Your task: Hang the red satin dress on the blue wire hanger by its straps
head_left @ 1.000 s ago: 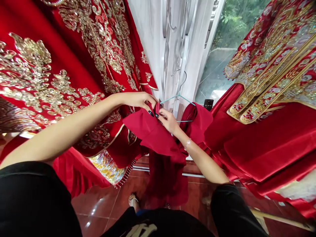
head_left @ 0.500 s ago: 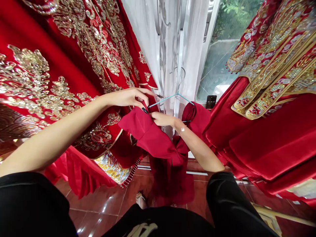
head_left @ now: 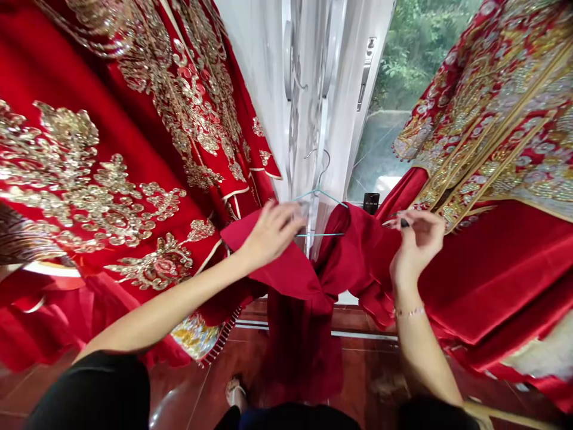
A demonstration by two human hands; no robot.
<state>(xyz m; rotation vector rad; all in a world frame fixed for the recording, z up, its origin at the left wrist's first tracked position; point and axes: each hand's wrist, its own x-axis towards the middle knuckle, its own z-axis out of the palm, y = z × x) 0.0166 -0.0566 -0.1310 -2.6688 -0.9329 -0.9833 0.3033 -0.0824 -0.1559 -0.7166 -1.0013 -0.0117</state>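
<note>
left hand (head_left: 271, 234) open, lying on red dress (head_left: 298, 280) | right hand (head_left: 418, 242) curled up above it, can't tell if pinching anything | dress bunched on teal hanger (head_left: 320, 192), not hanging flat yet, by white curtain (head_left: 264, 89)

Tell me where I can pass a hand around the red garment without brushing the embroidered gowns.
Bare tile floor lies below the right hand, beside the hanging red garment. White curtain stands free above the teal hanger. Both sides are crowded: embroidered red gowns close in beside the left hand and the right hand.
</note>
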